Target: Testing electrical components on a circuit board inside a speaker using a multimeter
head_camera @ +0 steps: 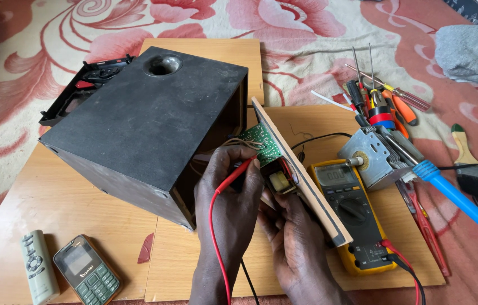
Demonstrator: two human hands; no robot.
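Circuit board (260, 142) on the tilted back panel (301, 172) sits just above your fingers: your left hand (233, 197) pinches the red probe (233, 176) against it, your right hand (298, 237) clamps the panel's lower edge, so you look mid-measurement; keep the tip steady.

Just left of my fingers (233, 169) stands the speaker box (143, 124) on the board (81, 197), and the circuit board (261, 144) lies directly behind them, on the tilted panel (301, 175). To the right of my fingers, past the panel, the multimeter (354, 217) lies flat, with the motor (377, 155) behind it. Far to the left and nearer to me than my fingers, the phone (87, 271) lies right of the remote control (39, 265).
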